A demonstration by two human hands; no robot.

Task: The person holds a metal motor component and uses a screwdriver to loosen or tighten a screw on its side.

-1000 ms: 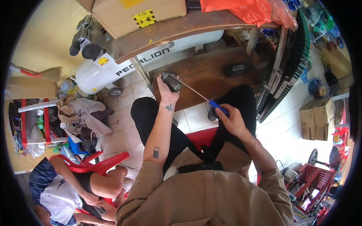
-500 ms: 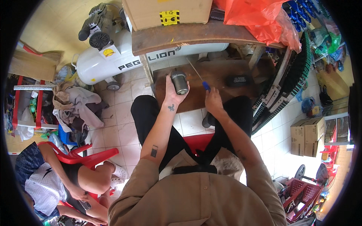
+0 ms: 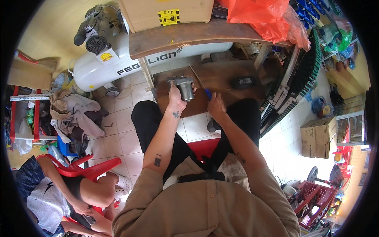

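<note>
My left hand (image 3: 176,98) is closed around a starter motor (image 3: 186,91), a grey metal cylinder with a wider, bracketed far end. It is held above the low brown wooden board, its narrower end tilted toward me. To its right, my right hand (image 3: 216,105) grips a long screwdriver (image 3: 208,93) by its blue handle. The thin shaft points away and to the left, with the tip beyond the motor and apart from it. A black box-like thing (image 3: 243,82) lies on the board, right of the screwdriver.
Behind the board (image 3: 229,100) stands a wooden bench (image 3: 189,33) with a cardboard box (image 3: 166,15) and an orange plastic bag (image 3: 260,19). A white air compressor (image 3: 98,65) is at the far left. Black tyres (image 3: 294,83) lean at right. Someone sits on a red chair (image 3: 85,170) at lower left.
The starter motor has turned in my left hand, so its bracketed far end shows more. My right hand and the screwdriver stay beside it. The whole view has shifted slightly.
</note>
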